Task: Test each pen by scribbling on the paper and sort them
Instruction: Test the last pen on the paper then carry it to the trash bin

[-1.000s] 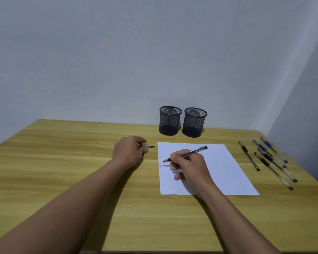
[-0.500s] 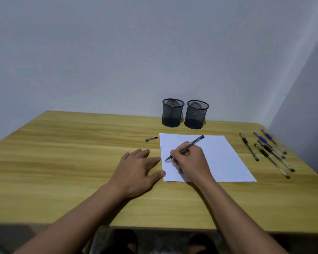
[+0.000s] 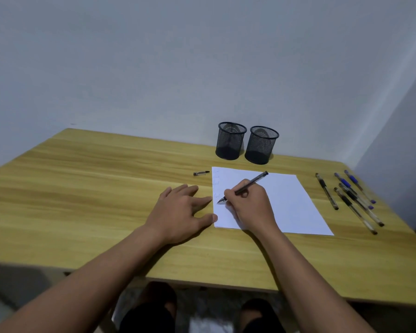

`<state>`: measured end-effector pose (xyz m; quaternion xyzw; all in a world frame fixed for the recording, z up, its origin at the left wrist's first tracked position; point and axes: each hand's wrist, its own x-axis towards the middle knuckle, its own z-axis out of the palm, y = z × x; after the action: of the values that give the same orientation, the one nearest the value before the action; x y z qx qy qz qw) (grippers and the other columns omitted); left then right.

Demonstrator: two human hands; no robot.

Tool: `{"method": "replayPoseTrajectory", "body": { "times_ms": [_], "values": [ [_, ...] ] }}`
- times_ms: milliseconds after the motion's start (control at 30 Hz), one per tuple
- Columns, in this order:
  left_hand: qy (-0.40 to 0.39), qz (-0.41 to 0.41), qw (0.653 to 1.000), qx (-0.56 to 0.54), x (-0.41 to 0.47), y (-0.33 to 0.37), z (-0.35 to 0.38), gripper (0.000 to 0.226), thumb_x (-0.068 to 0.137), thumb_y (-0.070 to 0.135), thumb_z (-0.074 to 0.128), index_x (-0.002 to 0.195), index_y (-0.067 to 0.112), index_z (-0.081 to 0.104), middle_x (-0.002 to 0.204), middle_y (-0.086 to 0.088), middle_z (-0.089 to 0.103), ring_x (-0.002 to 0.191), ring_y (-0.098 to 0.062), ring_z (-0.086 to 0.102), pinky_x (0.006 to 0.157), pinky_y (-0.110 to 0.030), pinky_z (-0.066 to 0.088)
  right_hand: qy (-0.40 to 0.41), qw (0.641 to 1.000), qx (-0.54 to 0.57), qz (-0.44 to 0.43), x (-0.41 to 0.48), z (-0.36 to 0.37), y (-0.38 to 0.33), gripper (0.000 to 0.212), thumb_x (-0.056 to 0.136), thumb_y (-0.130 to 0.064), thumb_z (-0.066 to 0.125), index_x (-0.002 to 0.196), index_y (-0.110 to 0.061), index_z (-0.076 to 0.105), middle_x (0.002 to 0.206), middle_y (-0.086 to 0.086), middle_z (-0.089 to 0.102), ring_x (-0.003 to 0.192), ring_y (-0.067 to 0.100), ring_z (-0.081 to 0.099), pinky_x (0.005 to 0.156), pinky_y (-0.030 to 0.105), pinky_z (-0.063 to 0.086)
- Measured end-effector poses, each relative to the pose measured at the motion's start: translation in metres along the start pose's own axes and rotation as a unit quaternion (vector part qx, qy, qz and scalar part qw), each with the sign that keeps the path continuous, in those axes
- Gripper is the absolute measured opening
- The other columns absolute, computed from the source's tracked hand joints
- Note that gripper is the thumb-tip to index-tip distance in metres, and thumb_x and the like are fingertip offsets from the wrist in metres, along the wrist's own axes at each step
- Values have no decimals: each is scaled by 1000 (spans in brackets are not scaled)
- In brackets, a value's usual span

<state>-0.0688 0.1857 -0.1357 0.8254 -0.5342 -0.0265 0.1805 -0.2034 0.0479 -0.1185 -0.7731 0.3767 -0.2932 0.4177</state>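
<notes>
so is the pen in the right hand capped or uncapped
Uncapped: the pen shows its bare tip on the paper; a cap lies separately.

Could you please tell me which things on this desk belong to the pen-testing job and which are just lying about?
Part of the job:
pen in the right hand
paper, steadied by the left hand
pen cap
spare pens
two mesh cups

Just lying about:
nothing else on the desk
</notes>
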Motion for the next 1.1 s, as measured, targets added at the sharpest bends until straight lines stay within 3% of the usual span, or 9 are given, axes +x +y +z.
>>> {"method": "replayPoseTrajectory", "body": {
  "times_ms": [100, 233, 467, 600, 700, 833, 900, 1000, 1100],
  "values": [
    [2, 0, 1000, -5, 0, 0, 1, 70, 75, 81, 35, 137, 50, 48, 156, 3, 36, 147, -17, 23, 118, -48, 17, 4, 1000, 7, 11, -1, 0, 0, 14, 88, -22, 68, 78, -11, 70, 66, -1, 73, 65, 16, 73, 66, 41, 62],
    [10, 1, 1000, -6, 0, -1, 1, 66, 77, 79, 39, 137, 50, 48, 156, 4, 36, 147, -16, 23, 118, -47, 18, 14, 1000, 2, 15, -3, -1, -2, 16, 90, -20, 66, 79, -8, 67, 65, 3, 73, 53, 16, 68, 52, 27, 52],
    [14, 3, 1000, -8, -1, 0, 0, 66, 78, 79, 39, 137, 50, 48, 156, 4, 36, 147, -15, 22, 118, -47, 17, 22, 999, 24, 34, -3, -3, -4, 15, 90, -17, 64, 81, -6, 66, 66, 8, 71, 51, 17, 65, 45, 18, 46],
    [13, 4, 1000, -9, -1, 1, 0, 65, 79, 78, 41, 137, 50, 49, 156, 4, 36, 147, -15, 23, 119, -47, 17, 31, 992, 99, 69, 0, -3, -5, 15, 90, -17, 65, 82, -4, 68, 67, 11, 70, 54, 19, 62, 47, 26, 48],
    [49, -7, 997, -59, 4, -1, -2, 60, 78, 75, 45, 127, 44, 61, 144, 8, 52, 137, -11, 40, 113, -45, 29, 53, 984, 156, 75, 4, -9, -10, 14, 92, -17, 67, 83, -6, 69, 69, 6, 71, 57, 15, 59, 52, 29, 47],
    [158, -76, 967, -186, 37, -6, -15, 39, 83, 54, 59, 109, 28, 74, 119, 11, 69, 108, -9, 63, 94, -34, 51, 33, 975, 212, 64, 11, -22, -21, 13, 92, -16, 69, 84, -6, 69, 64, -1, 67, 50, 13, 48, 44, 25, 39],
    [174, -97, 968, -150, 61, -11, -19, 34, 86, 45, 62, 112, 25, 72, 119, 5, 69, 106, -15, 64, 89, -32, 51, 30, 975, 212, 59, 16, -27, -24, 11, 92, -15, 69, 88, -5, 70, 68, 0, 66, 54, 13, 49, 43, 24, 40],
    [137, -108, 980, -90, 90, -16, -16, 38, 86, 47, 62, 117, 27, 69, 121, 0, 68, 109, -23, 63, 91, -40, 51, 25, 974, 217, 60, 23, -30, -25, 11, 94, -13, 66, 89, -6, 71, 75, 4, 66, 62, 13, 53, 46, 22, 45],
    [117, -106, 987, -25, 101, -16, -9, 25, 89, 42, 62, 108, 29, 73, 110, 0, 72, 103, -26, 63, 86, -41, 51, 26, 969, 235, 75, 29, -30, -21, 16, 96, -15, 63, 89, -5, 73, 79, 7, 69, 69, 15, 56, 51, 26, 50]
  ]
}}
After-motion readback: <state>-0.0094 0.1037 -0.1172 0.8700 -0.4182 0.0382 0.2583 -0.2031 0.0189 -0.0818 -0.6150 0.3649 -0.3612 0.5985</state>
